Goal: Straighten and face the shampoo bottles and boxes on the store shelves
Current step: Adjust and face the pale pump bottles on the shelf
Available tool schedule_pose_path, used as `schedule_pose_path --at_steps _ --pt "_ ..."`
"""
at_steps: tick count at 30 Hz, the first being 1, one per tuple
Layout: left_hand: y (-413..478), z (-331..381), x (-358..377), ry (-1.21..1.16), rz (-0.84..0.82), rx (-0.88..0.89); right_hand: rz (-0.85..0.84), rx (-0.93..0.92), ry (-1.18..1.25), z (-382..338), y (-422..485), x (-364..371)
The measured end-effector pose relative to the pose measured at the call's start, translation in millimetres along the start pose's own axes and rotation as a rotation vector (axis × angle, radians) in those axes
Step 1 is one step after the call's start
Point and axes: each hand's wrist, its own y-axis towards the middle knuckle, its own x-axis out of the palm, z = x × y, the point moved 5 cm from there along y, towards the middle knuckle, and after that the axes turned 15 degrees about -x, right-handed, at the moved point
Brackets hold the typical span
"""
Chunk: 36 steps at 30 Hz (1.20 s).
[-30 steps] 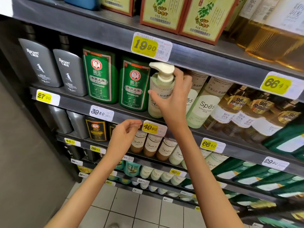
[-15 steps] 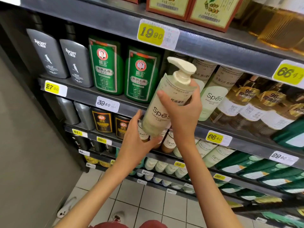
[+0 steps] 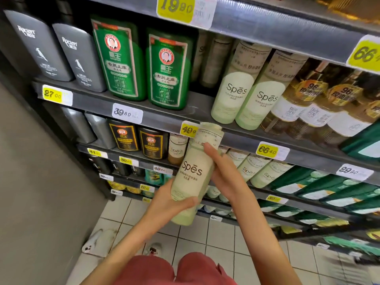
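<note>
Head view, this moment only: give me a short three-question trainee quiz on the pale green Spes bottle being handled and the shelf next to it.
1. True or false: the pale green plastic Spes pump bottle stands on the shelf.
2. Which hand supports the bottle's lower end? A) left hand B) right hand C) neither
3. Fill in: the empty shelf space lies between the green rectangular shampoo bottles and the ____ bottles.

Key: 1. False, both hands hold it in front of the shelves. 2. A; the right hand's fingers grip nearer the top. 3. The two pale green Spes bottles on the shelf.
</note>
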Motion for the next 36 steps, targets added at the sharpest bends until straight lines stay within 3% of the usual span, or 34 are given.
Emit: schedule_pose_path --at_steps 5,10,13,16,18,20,25,29,31,33,36 --pt "-12.0 -3.5 10.0 -0.278 -0.283 -0.159 -0.250 0.072 0.367 15.4 -6.8 6.2" --pt "-9.0 -16.1 10.4 -0.379 -0.410 -0.243 -0.196 0.034 0.394 23.4 -6.8 4.6" --pt "-7.7 -13.1 4.1 -0.115 -0.247 -0.124 -0.074 -0.013 0.177 19.8 -9.0 1.2" --pt "-7.5 -7.0 2.8 0.276 0.102 -0.005 0.092 -0.050 -0.006 19.2 -9.8 -0.4" --pt "-8.6 -4.8 5.2 0.274 0.194 -0.001 0.090 -0.050 -0.084 16.8 -10.6 -0.3" --pt "-8.5 -8.4 4.2 0.096 0.076 -0.058 -0.013 0.012 -0.042 11.8 -11.4 0.0" --pt "-27.6 -12.7 22.6 -0.637 -0.620 -0.259 -0.295 0.115 0.376 8.7 -19.9 6.0" --pt "-34.2 -2.8 28.4 -0.762 -0.814 -0.243 -0.384 0.039 0.613 3.7 -27.6 14.6" --pt "-31.1 -3.1 19.1 -0.765 -0.779 -0.246 -0.320 0.001 0.598 1.0 -26.8 12.7" --pt "-27.8 0.9 8.7 -0.606 -0.608 -0.223 -0.174 -0.013 0.449 -0.1 -22.6 10.2" --pt "-24.7 12.6 5.9 0.058 -0.138 -0.087 0.057 -0.043 0.102 0.5 -17.3 3.9"
